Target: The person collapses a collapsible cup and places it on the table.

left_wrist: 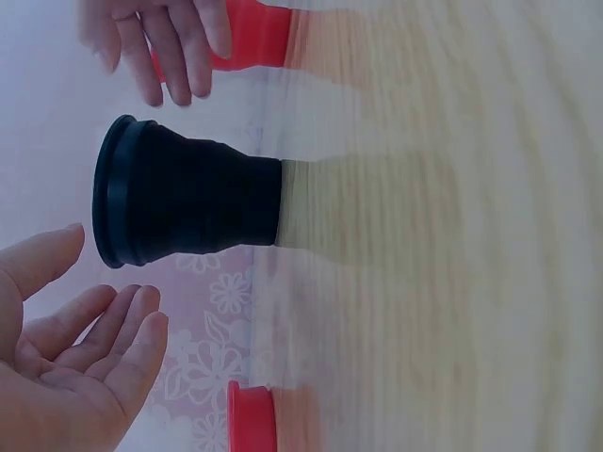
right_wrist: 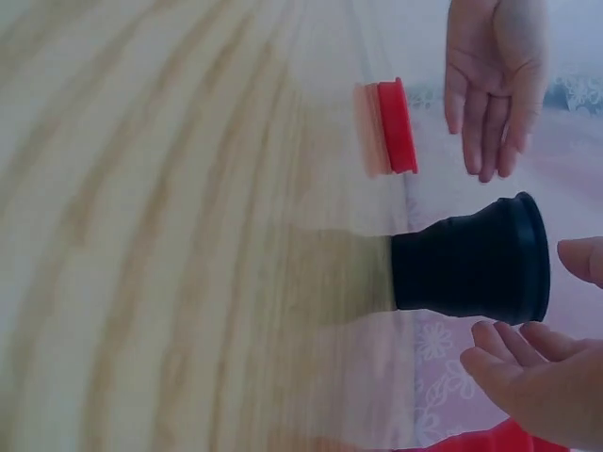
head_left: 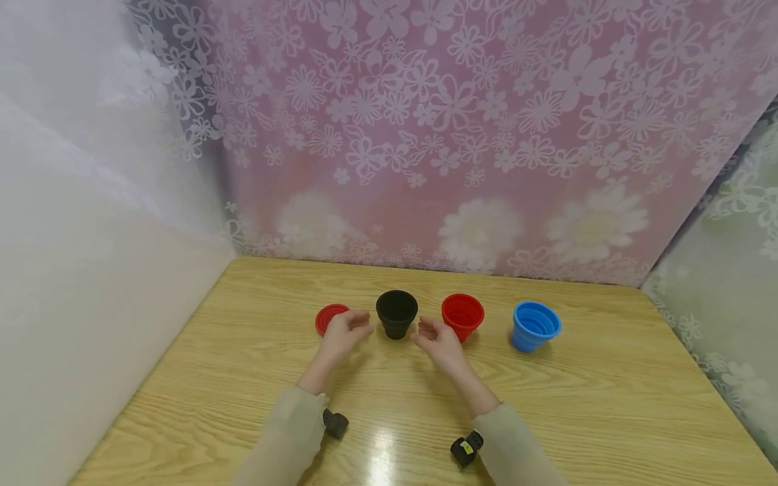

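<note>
Standing tall on the table (head_left: 608,391), a black stepped rubbery cup (head_left: 397,317) has the left hand (head_left: 346,329) and right hand (head_left: 442,345) beside it, loosely spread, empty. From here, the red tapered cup (head_left: 463,312) and blue ribbed cup (head_left: 532,327) look extended too; only the flat red ringed disc (head_left: 327,314) seems left.

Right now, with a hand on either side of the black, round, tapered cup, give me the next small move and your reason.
Probably ease the left hand and right hand gently inward to hold the black, round, tapered cup: it stands upright between them, and neither appears to grip it.
</note>
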